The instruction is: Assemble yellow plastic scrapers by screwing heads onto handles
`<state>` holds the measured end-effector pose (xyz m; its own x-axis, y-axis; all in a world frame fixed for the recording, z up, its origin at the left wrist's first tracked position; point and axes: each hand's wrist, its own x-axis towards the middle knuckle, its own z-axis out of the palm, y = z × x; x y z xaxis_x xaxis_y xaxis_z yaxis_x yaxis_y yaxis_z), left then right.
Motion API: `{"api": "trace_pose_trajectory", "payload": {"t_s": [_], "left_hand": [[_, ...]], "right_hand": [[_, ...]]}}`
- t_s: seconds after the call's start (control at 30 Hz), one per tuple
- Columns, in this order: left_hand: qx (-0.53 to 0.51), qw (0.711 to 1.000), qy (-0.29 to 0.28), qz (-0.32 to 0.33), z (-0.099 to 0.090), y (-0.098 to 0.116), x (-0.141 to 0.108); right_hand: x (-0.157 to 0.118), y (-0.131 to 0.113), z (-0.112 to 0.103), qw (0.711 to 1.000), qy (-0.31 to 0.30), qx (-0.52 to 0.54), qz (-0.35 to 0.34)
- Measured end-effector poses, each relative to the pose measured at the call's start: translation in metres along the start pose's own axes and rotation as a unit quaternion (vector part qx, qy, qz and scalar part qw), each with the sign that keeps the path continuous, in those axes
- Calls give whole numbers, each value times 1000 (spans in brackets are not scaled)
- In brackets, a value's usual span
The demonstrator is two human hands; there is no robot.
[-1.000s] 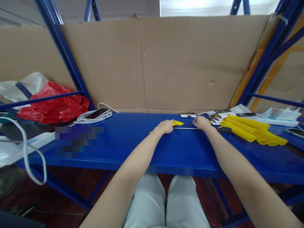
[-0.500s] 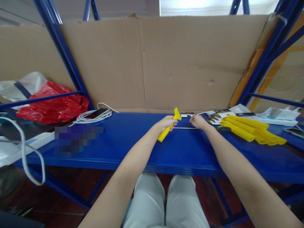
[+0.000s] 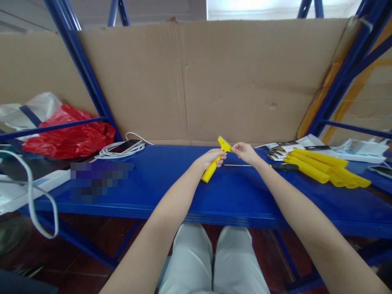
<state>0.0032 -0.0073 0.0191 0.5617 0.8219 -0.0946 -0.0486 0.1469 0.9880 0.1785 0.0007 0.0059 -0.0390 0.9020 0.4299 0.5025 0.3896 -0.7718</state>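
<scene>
My left hand (image 3: 213,158) is wrapped around the handle of a yellow scraper (image 3: 209,172), its head angled up and away from me above the blue table (image 3: 165,179). My right hand (image 3: 246,152) is closed in a pinch at the right end of the scraper's head. Whatever lies between those fingertips is too small to make out. Under my right wrist lies a long-shafted screwdriver (image 3: 285,167) with a dark handle, its thin metal shaft pointing left.
Several yellow tubes (image 3: 321,165) are heaped on the right, beside printed papers (image 3: 280,150) and a white power strip (image 3: 358,154). Leftward are a coiled white cable (image 3: 107,154), a phone (image 3: 125,145) and a red plastic bag (image 3: 73,132). A cardboard sheet (image 3: 229,81) stands behind.
My right hand has come left from the table's back area to the scraper's head. In my left hand the scraper has shifted slightly left, and its head has turned.
</scene>
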Motion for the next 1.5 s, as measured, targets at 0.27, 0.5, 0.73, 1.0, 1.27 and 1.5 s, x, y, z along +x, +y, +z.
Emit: {"api": "trace_pose_trajectory", "payload": {"t_s": [0.27, 0.5, 0.73, 1.0, 1.27, 1.5], "left_hand": [[-7, 1000, -21, -9, -5, -3, 3], [-8, 1000, -27, 0, -5, -3, 3], [-2, 1000, -23, 10, -2, -1, 1], [-21, 999, -27, 12, -6, -3, 4], [-25, 999, -38, 16, -7, -4, 5], [-24, 999, -20, 13, -8, -2, 4]], "right_hand": [[-3, -3, 0, 999, -28, 7, 15], [-2, -4, 2, 999, -11, 32, 29], [3, 2, 3, 998, 38, 12, 44], [6, 13, 4, 995, 82, -39, 35], [2, 5, 5, 985, 6, 110, 132], [4, 13, 7, 996, 32, -75, 21]]}}
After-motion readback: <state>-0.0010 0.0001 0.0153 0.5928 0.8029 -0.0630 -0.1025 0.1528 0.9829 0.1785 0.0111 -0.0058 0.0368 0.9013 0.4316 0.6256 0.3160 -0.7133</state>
